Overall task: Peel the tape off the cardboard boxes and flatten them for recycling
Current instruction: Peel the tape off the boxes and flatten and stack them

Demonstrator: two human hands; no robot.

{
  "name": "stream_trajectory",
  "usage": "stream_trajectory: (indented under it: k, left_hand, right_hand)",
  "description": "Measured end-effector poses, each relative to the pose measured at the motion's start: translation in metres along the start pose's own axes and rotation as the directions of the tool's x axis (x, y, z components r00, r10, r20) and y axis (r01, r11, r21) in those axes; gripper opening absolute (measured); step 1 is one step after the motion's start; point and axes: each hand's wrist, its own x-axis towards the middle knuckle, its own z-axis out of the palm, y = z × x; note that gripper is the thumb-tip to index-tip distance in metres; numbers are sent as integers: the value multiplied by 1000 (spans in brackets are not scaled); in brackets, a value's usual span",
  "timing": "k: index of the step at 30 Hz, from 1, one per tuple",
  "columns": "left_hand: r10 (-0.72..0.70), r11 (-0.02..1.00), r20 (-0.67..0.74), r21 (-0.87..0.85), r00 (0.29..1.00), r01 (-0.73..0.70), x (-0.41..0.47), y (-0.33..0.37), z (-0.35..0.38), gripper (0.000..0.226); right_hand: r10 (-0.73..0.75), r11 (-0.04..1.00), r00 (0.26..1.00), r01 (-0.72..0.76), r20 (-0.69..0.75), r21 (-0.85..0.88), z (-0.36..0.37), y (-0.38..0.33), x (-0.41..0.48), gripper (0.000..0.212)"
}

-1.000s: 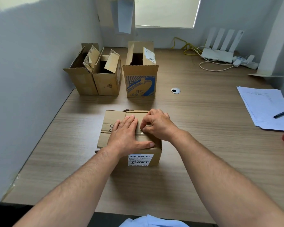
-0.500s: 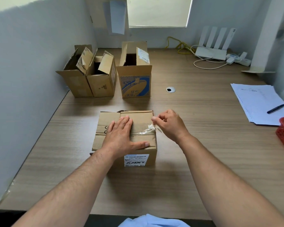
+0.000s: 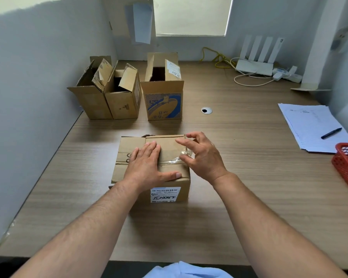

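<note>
Centre frame: box (image 3: pixel 169 147) sitting on bench (image 3: pixel 249 177); left hand (image 3: pixel 147 165) lying flat, fingers straight, pressing lid down so box is not lifting; right hand (image 3: pixel 203 157), at box's right edge, pinching loose end of clear tape (image 3: pixel 174 160), other fingers spread, readying peel along seam.

Saw plain brown cardboard on the near box (image 3: pixel 169 145), with a white label (image 3: pixel 165 194) printed in black and glossy clear tape (image 3: pixel 174 161) across the top. Noted a blue swirl and blue characters on the printed box (image 3: pixel 163 105), bare brown on the far-left box (image 3: pixel 92 103) and the middle box (image 3: pixel 125 103). Found pale brown wood grain on the bench (image 3: pixel 249 177), white papers (image 3: pixel 309 125), a black pen (image 3: pixel 331 133), a red mesh basket (image 3: pixel 346 169), a white router (image 3: pixel 255 66), a yellow cable (image 3: pixel 215 57).
</note>
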Motion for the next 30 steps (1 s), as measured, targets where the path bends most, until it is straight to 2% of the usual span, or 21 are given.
stream_trajectory:
  k: [2,4,7,9,11,13,15,17,21,30]
  left_hand:
    - [3,1000,-7,-2,1000,-3,0,0,1,115]
    - [3,1000,-6,-8,1000,-3,-1,-1,1,116]
    - [3,1000,-3,-12,1000,-3,-1,-1,1,118]
    - [5,1000,0,-16,1000,-5,-1,-1,0,118]
    - [8,1000,2,-18,1000,-8,-1,-1,0,117]
    - [9,1000,1,-11,1000,-9,-1,-1,0,116]
    - [8,1000,2,-3,1000,-8,0,-1,0,116]
    - [3,1000,5,2,1000,-3,0,0,0,116]
    - [2,1000,3,1,1000,-2,-1,0,0,114]
    - [2,1000,-6,-14,1000,-2,-1,1,0,112]
  right_hand:
    - [-22,1000,999,22,-44,14,0,-2,1,39]
    - [-26,999,985,33,-168,42,-1,-4,4,31]
    - [32,991,947,12,-319,134,-10,-6,11,35]
    - [50,989,936,1,-349,147,-18,-6,16,31]
    - [3,993,967,27,-257,113,-24,-6,20,18]
    - [-52,998,997,54,-55,25,-21,-7,18,8]
    - [-46,995,989,58,139,-79,-15,-5,13,9]
    - [1,990,971,32,239,-134,-10,-2,9,14]
    - [25,989,967,13,252,-148,-7,-4,10,22]
    - [-20,966,946,101,323,-236,11,-19,16,37]
